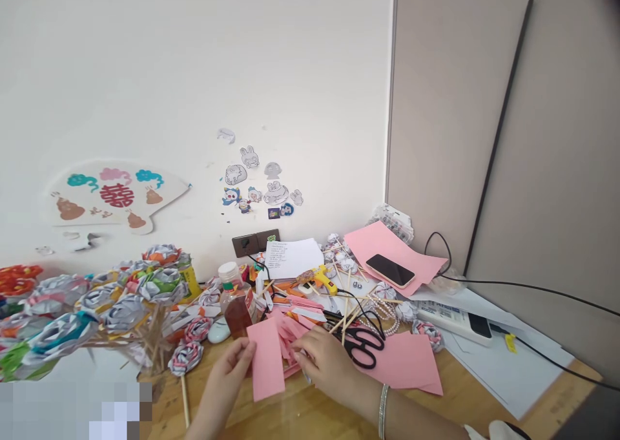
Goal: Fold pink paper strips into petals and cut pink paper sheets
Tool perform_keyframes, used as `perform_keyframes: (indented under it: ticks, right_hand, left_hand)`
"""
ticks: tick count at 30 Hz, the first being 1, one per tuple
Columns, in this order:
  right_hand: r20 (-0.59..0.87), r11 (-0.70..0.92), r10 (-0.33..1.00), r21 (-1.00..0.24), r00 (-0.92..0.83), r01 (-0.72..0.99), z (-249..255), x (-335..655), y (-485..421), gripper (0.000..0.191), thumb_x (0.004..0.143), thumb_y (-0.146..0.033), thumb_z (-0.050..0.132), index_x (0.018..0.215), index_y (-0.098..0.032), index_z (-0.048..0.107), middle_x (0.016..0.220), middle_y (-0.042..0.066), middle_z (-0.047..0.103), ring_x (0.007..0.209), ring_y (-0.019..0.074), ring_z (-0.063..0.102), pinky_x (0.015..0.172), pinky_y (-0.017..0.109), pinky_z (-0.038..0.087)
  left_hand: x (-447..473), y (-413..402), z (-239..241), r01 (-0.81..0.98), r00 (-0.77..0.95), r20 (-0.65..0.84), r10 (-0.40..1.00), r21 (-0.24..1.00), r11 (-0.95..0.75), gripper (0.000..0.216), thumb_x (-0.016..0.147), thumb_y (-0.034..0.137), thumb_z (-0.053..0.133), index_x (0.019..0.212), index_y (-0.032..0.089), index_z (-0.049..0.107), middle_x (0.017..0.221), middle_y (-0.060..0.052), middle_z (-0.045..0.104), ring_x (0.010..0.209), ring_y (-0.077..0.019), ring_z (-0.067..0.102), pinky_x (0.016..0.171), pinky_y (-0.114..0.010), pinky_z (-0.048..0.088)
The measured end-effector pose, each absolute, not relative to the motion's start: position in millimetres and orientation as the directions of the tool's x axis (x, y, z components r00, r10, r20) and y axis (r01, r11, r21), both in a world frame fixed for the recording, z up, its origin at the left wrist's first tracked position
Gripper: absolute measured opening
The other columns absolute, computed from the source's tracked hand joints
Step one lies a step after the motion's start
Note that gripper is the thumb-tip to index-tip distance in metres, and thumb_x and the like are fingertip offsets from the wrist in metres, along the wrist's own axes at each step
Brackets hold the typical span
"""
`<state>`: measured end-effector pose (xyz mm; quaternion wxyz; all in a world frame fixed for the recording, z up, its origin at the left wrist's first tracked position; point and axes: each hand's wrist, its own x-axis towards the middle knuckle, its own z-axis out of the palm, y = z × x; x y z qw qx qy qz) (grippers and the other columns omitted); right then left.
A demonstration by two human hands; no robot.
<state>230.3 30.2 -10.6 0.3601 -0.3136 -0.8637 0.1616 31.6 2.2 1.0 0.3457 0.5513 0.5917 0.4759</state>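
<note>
My left hand (229, 370) pinches a pink paper rectangle (267, 360) by its left edge, held upright above the table. My right hand (323, 361), with a bracelet at the wrist, is at the edge of a heap of pink paper strips (292, 330). Its fingers are bent and a little apart, and I see nothing gripped in them. Black-handled scissors (364, 347) lie just beyond the right wrist. Pink sheets (409, 362) rest to the right of them. A bottle of reddish-brown liquid (238, 307) stands behind the held paper.
Several paper flowers on sticks (121, 304) crowd the left side. A yellow glue gun (325, 279) with a black cord lies at the back among wooden sticks. A phone (390, 269) rests on a pink sheet. A white power strip (455, 320) and white sheets (504, 369) are at the right.
</note>
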Motion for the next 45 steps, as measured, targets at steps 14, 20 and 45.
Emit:
perform_keyframes:
  ticks: [14, 20, 45]
  right_hand:
    - [0.352, 0.582, 0.74, -0.762, -0.574, 0.283, -22, 223, 27, 0.027, 0.069, -0.033, 0.061, 0.057, -0.015, 0.046, 0.057, -0.006, 0.043, 0.054, 0.007, 0.038, 0.049, 0.018, 0.027]
    - [0.421, 0.696, 0.671, -0.641, -0.61, 0.324, -14, 224, 19, 0.02, 0.07, -0.034, 0.06, 0.063, -0.017, 0.052, 0.064, -0.004, 0.051, 0.062, 0.009, 0.044, 0.055, 0.019, 0.029]
    - [0.213, 0.24, 0.898, -0.97, -0.386, 0.022, -17, 219, 25, 0.021, 0.072, -0.031, 0.053, 0.06, -0.015, 0.047, 0.057, -0.004, 0.04, 0.055, 0.0089, 0.038, 0.049, 0.019, 0.029]
  left_hand:
    - [72, -15, -2, 0.358, 0.083, 0.088, 0.993, 0.927, -0.112, 0.032, 0.073, 0.045, 0.046, 0.068, 0.016, 0.057, 0.063, 0.0, 0.057, 0.063, -0.0158, 0.053, 0.059, -0.025, 0.042]
    - [76, -17, 0, 0.458, 0.094, 0.127, 0.987, 0.875, -0.156, 0.031, 0.076, 0.044, 0.043, 0.07, 0.016, 0.056, 0.067, -0.001, 0.059, 0.067, -0.0168, 0.054, 0.064, -0.024, 0.042]
    - [91, -27, 2, 0.476, 0.045, 0.11, 0.993, 0.872, -0.118, 0.031, 0.076, 0.044, 0.042, 0.075, 0.017, 0.058, 0.071, -0.003, 0.063, 0.069, -0.0182, 0.056, 0.064, -0.024, 0.041]
